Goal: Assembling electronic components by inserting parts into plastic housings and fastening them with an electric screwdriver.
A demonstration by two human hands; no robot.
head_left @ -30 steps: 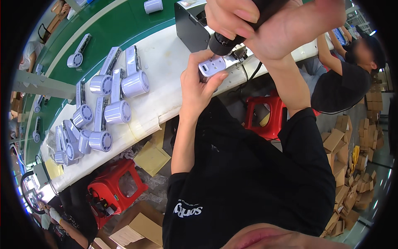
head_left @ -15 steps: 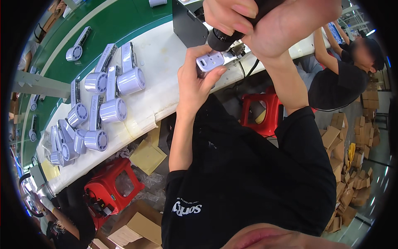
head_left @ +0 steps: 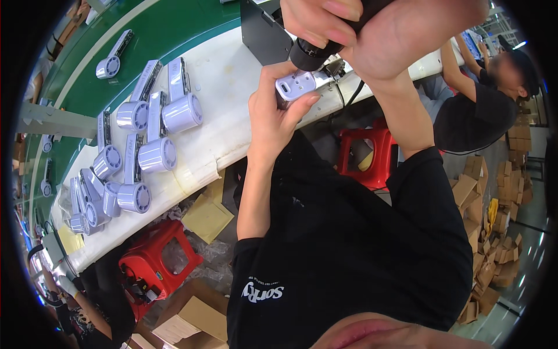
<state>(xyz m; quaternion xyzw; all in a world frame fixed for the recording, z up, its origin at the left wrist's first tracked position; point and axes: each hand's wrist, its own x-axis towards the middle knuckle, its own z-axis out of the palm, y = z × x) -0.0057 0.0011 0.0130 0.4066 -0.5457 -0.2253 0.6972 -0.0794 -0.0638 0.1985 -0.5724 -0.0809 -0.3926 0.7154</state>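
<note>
1. Lavender plastic piece (head_left: 298,88) first, since that's what's being worked on in the head view (only one I've got). It's held up over the near edge of the bench (head_left: 218,125), slotted and holed end facing the camera.
2. Left hand (head_left: 271,113) has its grip closed around that piece, thumb on one side and fingers on the other.
3. Right hand (head_left: 401,38) is wrapped around a black power screwdriver (head_left: 311,56), grip closed on it. The nose is pointing down right at the piece's far edge; can't tell if the bit is actually seated in a hole.
4. Just past the piece there's a dark box (head_left: 264,36) on the bench.
5. Off to the left, a loose bunch of lavender fans (head_left: 182,113) lies on the bench, some overlapping, round slotted heads toward the person. Another fan (head_left: 108,67) is on the green belt (head_left: 192,26) behind.
6. Below: a red stool (head_left: 156,259) and an open cardboard box (head_left: 195,320). Someone in a black shirt (head_left: 476,119) is over on the right.
</note>
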